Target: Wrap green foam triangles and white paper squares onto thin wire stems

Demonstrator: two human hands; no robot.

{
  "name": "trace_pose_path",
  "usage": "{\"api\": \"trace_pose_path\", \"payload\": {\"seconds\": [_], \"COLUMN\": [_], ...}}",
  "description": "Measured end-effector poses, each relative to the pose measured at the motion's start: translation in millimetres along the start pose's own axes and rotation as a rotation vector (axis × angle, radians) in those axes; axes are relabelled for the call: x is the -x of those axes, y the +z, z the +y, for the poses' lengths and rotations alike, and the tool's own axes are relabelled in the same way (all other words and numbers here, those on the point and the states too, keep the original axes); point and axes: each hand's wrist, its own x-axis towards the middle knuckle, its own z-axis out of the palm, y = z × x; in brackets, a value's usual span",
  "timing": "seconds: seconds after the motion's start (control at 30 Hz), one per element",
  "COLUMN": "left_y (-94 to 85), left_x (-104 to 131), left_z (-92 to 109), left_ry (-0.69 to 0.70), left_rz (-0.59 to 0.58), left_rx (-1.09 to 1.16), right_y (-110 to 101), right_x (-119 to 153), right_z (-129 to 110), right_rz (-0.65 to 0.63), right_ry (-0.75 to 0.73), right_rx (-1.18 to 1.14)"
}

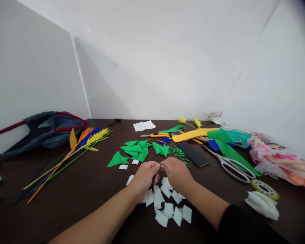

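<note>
My left hand (147, 178) and my right hand (176, 172) meet at the fingertips over the middle of the table. Both are closed in a pinch, and whatever is between the fingers is too small or hidden to make out. Below and around them lie several small white fabric squares (157, 197), partly covered by the hands. Just beyond are green folded cloth pieces (136, 149), some pointed like leaves, and a heap of thin green strips (179, 154). Two white squares (123, 166) lie apart near the green pieces.
A yellow box cutter (159, 135) with its blade out lies behind. To the right are a black phone-like slab (194, 155), scissors (231, 165), a tape roll (264, 189) and a white cloth bundle (262, 205). Coloured artificial stalks (73, 149) and a denim bag (53, 130) lie left.
</note>
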Motion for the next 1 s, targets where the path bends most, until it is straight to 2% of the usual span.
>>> {"api": "trace_pose_path", "payload": {"seconds": [0.13,0.23,0.3,0.33,0.43,0.5,0.57,0.67,0.8,1.0], "left_y": [-10.5,-32.9,-57.1,-71.5,-118.7,-147.2,-168.8,-186.4,-191.2,-186.3], "left_x": [-2,-12,-20,-23,-28,-27,-25,-24,-29,-36], "left_z": [5,7,8,9,12,12,11,4,-7,-12], "left_ry": [0.044,0.101,0.165,0.167,0.125,0.068,-0.009,-0.122,-0.181,-0.138], "left_rz": [0.036,0.232,0.477,0.556,0.725,0.787,0.791,0.713,0.578,0.49], "left_rx": [-0.184,-0.349,-0.572,-0.622,-0.753,-0.863,-0.963,-1.055,-1.13,-1.234], "right_y": [-4,-5,-7,-9,-12,-13,-13,-9,-3,4], "right_x": [-1,-2,-4,-6,-9,-11,-11,-9,-7,-5], "right_z": [0,0,2,3,8,10,10,9,8,11], "right_rz": [-0.101,-0.128,-0.123,-0.114,-0.091,-0.089,-0.093,-0.132,-0.178,-0.164], "right_ry": [0.162,0.262,0.333,0.376,0.497,0.541,0.569,0.575,0.579,0.561], "right_rx": [-0.162,-0.264,-0.278,-0.275,-0.278,-0.301,-0.333,-0.44,-0.573,-0.537]}}
